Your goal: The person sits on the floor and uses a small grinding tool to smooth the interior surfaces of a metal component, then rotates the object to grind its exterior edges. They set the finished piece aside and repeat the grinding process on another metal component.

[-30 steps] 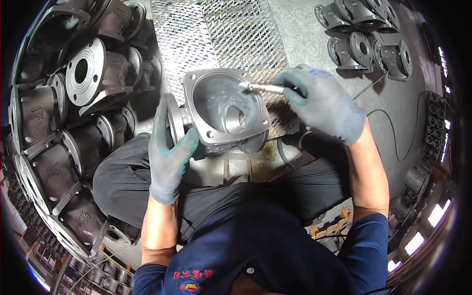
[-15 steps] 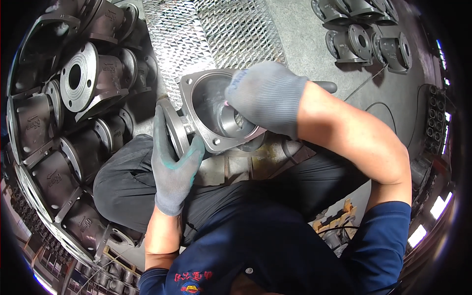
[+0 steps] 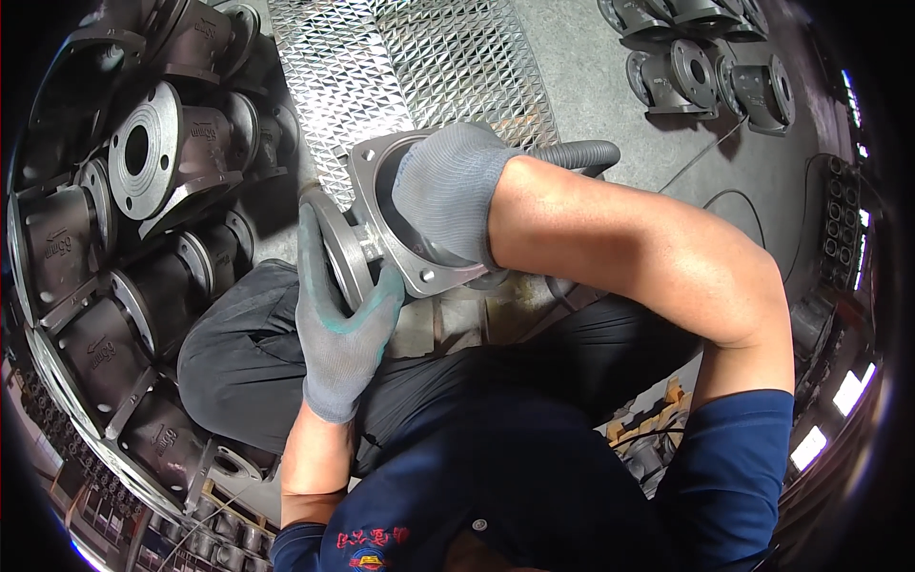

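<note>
A dark grey cast-metal valve body (image 3: 404, 259) rests in front of my lap, its wide square-flanged opening facing up and tilted toward me. My left hand (image 3: 345, 329), in a grey glove with green on the fingers and palm, grips the round side flange (image 3: 340, 250), thumb on one face and fingers on the other. My right hand (image 3: 448, 191), in a grey knitted glove, reaches into the wide opening with its fingers curled. Whatever those fingers hold is hidden inside the body. Just beyond the right wrist lies a grey ribbed hose (image 3: 577, 154).
Similar valve bodies (image 3: 195, 143) are stacked closely along my left. More castings (image 3: 672, 81) stand on the grey floor at far right, with a thin cable near them. A shiny embossed metal sheet (image 3: 419, 67) lies beyond the work. Loose parts (image 3: 653, 448) sit by my right side.
My right hand has moved left and deeper into the opening, covering more of the interior. More of the ribbed hose shows beyond the wrist. My left hand keeps its grip on the side flange.
</note>
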Motion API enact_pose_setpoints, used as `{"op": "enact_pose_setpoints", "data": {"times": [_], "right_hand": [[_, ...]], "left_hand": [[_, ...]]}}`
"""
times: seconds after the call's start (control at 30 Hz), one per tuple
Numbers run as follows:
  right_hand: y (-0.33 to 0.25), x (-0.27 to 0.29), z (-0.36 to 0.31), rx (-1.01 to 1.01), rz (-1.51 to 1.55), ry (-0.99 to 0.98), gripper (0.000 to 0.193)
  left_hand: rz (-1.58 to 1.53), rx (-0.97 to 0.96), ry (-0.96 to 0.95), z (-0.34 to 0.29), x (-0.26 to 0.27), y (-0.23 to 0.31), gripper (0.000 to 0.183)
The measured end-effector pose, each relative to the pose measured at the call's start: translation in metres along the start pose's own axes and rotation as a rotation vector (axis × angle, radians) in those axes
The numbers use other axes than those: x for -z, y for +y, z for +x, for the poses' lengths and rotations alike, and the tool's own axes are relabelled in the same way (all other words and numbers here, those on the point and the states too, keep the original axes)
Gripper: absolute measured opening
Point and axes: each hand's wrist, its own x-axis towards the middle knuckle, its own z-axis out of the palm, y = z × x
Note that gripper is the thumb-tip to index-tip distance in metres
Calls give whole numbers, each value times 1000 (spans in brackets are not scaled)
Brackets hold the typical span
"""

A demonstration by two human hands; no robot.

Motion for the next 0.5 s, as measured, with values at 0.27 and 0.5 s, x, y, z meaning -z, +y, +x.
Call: {"op": "enact_pose_setpoints", "data": {"times": [0.27, 0.5], "right_hand": [[2, -23, 11, 43, -51, 3, 20], [1, 9, -11, -18, -32, 13, 27]], "left_hand": [[59, -92, 6, 0, -7, 4, 99], [-22, -31, -11, -1, -6, 8, 99]]}}
